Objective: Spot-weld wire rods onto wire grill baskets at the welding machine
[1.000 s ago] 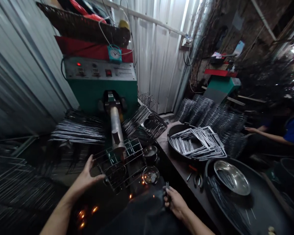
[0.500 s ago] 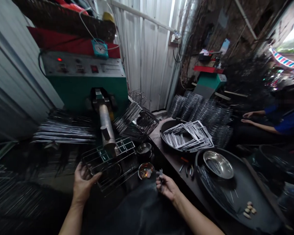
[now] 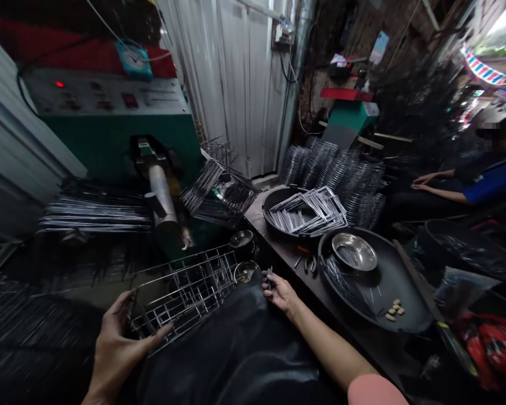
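Note:
My left hand (image 3: 118, 343) grips one end of a wire basket (image 3: 194, 304) between thumb and fingers. The basket is an open metal grid, held tilted over my lap, below and apart from the metal arm (image 3: 162, 194) of a green machine (image 3: 122, 138). A small bundle of short metal wires (image 3: 270, 277) is pinched in my right hand (image 3: 281, 293), beside my knee under dark cloth (image 3: 236, 343). Just left of that hand, a small metal bowl (image 3: 247, 269) is partly hidden by the cloth. Another small bowl (image 3: 241, 238) stands behind it.
On the bench to the right, a black pan (image 3: 274, 225) holds bent wire frames (image 3: 316, 211). A larger tray (image 3: 409, 306) carries a steel bowl (image 3: 354, 251) and loose wires; pliers (image 3: 310, 264) lie nearby. Wire stacks (image 3: 95, 211) flank the machine. A person (image 3: 476, 180) sits far right.
The wire basket has come down and towards me, away from the machine's arm, with my left hand still on it. My right hand keeps its wires. The view has shifted right and down.

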The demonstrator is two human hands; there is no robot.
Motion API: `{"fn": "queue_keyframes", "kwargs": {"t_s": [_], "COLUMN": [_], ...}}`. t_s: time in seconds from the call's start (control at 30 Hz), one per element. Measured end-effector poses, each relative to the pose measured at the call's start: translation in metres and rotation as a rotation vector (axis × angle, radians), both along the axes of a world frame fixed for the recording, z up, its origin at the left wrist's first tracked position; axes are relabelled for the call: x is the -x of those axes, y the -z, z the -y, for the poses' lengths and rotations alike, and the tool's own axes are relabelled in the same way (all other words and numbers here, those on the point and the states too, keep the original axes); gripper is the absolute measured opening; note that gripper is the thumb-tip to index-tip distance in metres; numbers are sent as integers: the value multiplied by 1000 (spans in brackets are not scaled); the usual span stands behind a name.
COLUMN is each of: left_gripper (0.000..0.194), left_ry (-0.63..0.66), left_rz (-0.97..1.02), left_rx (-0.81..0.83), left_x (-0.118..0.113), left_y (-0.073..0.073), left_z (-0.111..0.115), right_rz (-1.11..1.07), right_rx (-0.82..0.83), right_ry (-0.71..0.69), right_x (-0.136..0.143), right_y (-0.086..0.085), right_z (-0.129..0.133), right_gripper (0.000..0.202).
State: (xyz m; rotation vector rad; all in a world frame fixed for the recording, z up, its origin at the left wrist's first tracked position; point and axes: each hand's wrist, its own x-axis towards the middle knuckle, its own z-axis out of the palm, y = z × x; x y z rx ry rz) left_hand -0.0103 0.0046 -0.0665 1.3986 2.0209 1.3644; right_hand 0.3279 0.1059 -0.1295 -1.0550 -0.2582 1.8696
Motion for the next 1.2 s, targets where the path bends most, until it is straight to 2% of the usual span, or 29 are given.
{"fn": "queue_keyframes", "kwargs": {"t_s": [0.13,0.3,0.4,0.47,0.53,0.57,0.63,0.7,0.77,0.83,0.9,0.97,1.07,1.13,1.2], "left_gripper": [107,89,83,79,73,69,65,63,63,64,68,70,71,71,71], "left_ry": [-35,37,97,122,135,145,181,230,269,290,302,302,283,271,280], "left_rz": [-182,-477,-626,-713,-793,-827,-885,-939,-988,-1022,-1045,-1069,-1100,-1107,-1099], "left_rx": [-63,-177,-155,-122,-89,-70,-36,4,45,79,112,150,206,230,239], "left_x": [-10,-10,-7,-4,-1,0,0,-3,-8,-13,-16,-17,-13,-9,-6], "left_y": [-21,-37,-43,-49,-55,-58,-64,-68,-70,-69,-68,-66,-65,-65,-65], "left_z": [14,12,8,4,-2,-6,-15,-25,-33,-40,-43,-46,-49,-51,-53], "right_rz": [40,150,367,681,1004,1109,1207,1177,1092,1041,997,910,698,586,560], "right_rx": [-36,-127,-327,-588,-823,-894,-1013,-1136,-1213,-1175,-1079,-969,-864,-859,-901], "right_ry": [21,93,100,-17,-218,-323,-513,-649,-714,-719,-659,-553,-414,-378,-356], "right_x": [-2,-3,-4,-6,-5,-3,7,27,54,86,116,141,163,167,166], "right_y": [1,6,19,30,34,31,16,-11,-42,-66,-77,-75,-60,-51,-46], "right_z": [2,-1,4,9,11,11,8,3,-3,-11,-19,-24,-23,-19,-15], "right_gripper": [10,13,14,12,13,15,19,21,25,28,24,19,11,4,8]}}
